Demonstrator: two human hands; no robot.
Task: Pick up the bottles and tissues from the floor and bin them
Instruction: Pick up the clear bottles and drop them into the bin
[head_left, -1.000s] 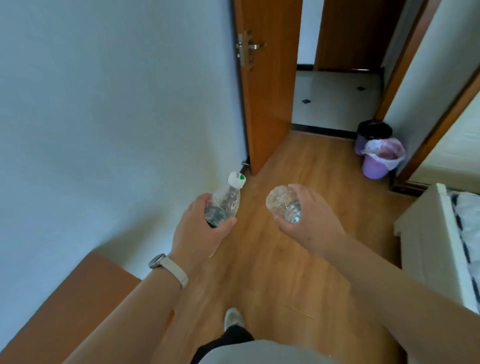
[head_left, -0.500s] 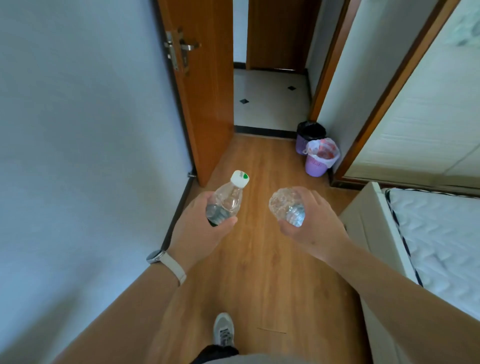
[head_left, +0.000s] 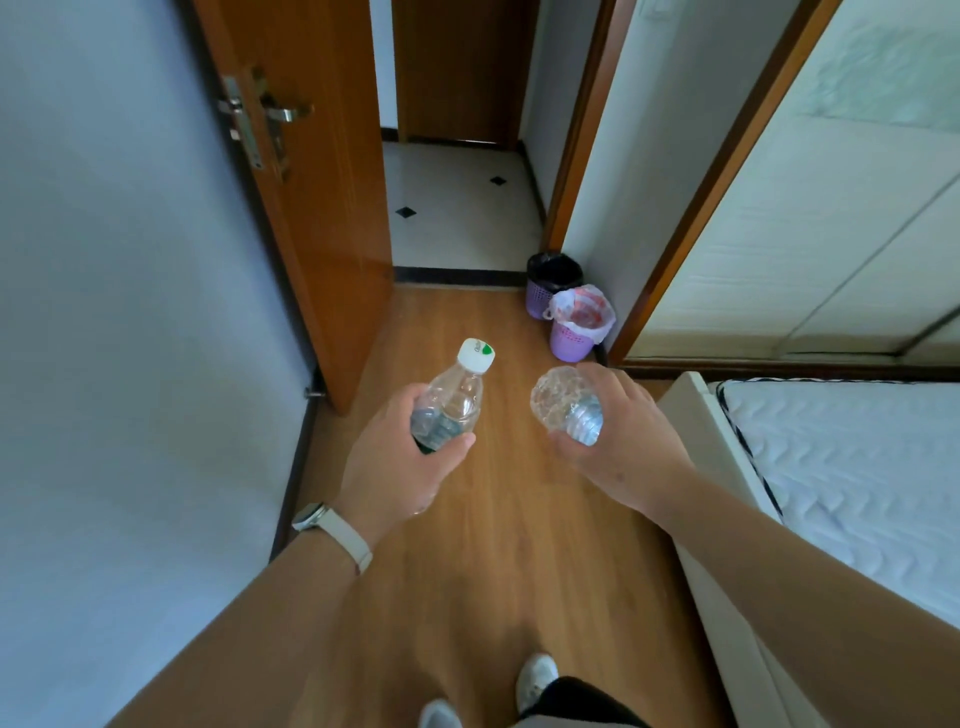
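While both arms reach forward at the centre of the frame, the left hand (head_left: 400, 457) is wrapped around a clear plastic bottle (head_left: 451, 402), its white cap (head_left: 476, 355) pointing up and away. Just right of it, the right hand (head_left: 618, 441) clasps a second clear bottle (head_left: 566, 408), held with its base facing the camera. A pale wristwatch (head_left: 332, 530) sits on the left wrist. Beyond the hands, in the upper middle of the frame, two purple bins stand on the wooden floor (head_left: 509, 545): the nearer bin (head_left: 574, 332) has a white liner, the farther bin (head_left: 550, 283) a black one. An open wooden door (head_left: 311, 182) fills the upper left; a white mattress (head_left: 852, 467) lies at the right edge.
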